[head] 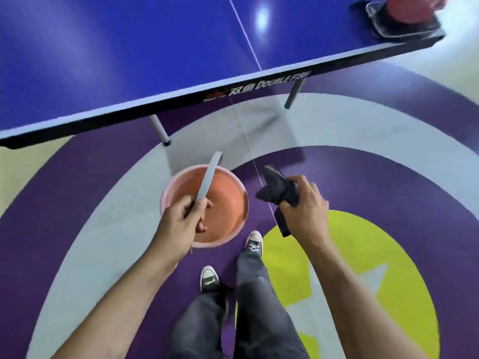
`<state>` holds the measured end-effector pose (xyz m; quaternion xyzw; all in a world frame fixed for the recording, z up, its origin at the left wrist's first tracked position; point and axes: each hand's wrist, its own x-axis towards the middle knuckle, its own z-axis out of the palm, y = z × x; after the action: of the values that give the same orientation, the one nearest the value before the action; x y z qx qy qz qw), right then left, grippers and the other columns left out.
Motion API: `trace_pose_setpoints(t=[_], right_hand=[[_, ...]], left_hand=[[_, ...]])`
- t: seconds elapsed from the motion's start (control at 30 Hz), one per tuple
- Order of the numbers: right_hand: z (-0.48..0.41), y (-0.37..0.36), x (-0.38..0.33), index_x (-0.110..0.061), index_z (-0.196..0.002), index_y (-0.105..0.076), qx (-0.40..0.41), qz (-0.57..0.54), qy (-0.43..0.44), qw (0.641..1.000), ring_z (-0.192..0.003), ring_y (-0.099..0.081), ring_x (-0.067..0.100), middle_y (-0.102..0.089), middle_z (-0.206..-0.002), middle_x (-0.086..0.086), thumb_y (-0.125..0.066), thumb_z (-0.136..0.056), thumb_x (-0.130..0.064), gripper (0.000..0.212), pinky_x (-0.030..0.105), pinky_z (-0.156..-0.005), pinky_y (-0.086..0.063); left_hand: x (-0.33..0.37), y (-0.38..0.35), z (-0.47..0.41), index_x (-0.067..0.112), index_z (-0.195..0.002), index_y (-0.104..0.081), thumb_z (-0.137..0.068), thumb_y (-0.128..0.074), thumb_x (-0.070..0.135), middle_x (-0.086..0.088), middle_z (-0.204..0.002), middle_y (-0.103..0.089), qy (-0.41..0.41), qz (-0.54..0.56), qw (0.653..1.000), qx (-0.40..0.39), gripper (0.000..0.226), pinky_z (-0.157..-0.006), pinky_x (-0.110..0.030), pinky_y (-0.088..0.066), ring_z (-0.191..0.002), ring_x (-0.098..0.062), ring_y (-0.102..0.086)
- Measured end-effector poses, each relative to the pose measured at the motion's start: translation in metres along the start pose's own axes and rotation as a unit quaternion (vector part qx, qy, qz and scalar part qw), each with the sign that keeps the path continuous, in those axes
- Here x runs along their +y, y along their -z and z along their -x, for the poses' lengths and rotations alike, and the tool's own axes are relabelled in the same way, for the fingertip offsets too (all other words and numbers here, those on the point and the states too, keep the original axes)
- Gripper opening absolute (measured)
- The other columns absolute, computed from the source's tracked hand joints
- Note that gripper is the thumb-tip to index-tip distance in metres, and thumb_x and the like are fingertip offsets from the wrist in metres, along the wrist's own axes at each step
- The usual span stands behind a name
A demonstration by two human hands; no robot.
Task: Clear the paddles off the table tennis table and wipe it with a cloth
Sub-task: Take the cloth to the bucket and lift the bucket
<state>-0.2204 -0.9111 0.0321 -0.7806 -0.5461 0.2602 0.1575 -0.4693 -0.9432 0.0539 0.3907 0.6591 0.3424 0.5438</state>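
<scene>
We look down past both bare forearms at a patterned floor [85, 193] of purple, grey and yellow rings. Across the top runs the blue table tennis table [116, 53], slanting up to the right, with a white centre line and "Double Fish" printed along its near edge.

Left of centre, our left hand [178, 224] has its fingers curled round the flat grey handle [207, 181] of a round pink bucket [163, 203] with an orange inside. The handle rises from our grip towards the table. The bucket is just beside the table's near leg. We cannot tell whether it rests on the floor or hangs from the hand.

Below centre are our dark trousers and two dark canvas shoes [209, 279] with white toe caps.

Right of the bucket, our right hand [304, 211] clenches a dark cloth [278, 189]. The cloth is bunched in the fist, with one end sticking up and one hanging down. It is off the table and above the floor.

At the far top right, on the table's corner, a red paddle [407, 9] lies on a dark case [394, 31], well apart from both hands.
</scene>
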Motion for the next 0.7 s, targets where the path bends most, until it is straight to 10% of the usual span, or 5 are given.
trace_pose_setpoints(t=[0.43,0.7], right_hand=[[-0.005,0.203,0.092,-0.025,-0.107,-0.060,0.157,-0.173,-0.137,0.963,-0.092,-0.063,0.028,-0.068,-0.094,-0.004,-0.070,-0.076,-0.012,0.036,0.046,-0.088,-0.049],[-0.038,0.307,0.172,-0.025,-0.111,-0.062,0.217,-0.158,-0.168,0.949,-0.097,-0.063,0.029,-0.069,-0.099,0.000,-0.070,-0.077,-0.011,0.038,0.048,-0.092,-0.049]], left_hand=[[0.197,-0.143,-0.006,0.026,-0.088,-0.075,-0.103,-0.053,0.031,0.008,-0.064,-0.048,-0.078,-0.083,0.975,-0.191,0.028,-0.076,-0.035,-0.048,-0.057,-0.008,-0.046],[0.289,-0.274,-0.032,0.018,-0.097,-0.076,-0.089,-0.062,0.047,0.001,-0.065,-0.042,-0.150,-0.055,0.952,-0.260,0.034,-0.055,-0.025,-0.037,-0.053,-0.011,-0.037]])
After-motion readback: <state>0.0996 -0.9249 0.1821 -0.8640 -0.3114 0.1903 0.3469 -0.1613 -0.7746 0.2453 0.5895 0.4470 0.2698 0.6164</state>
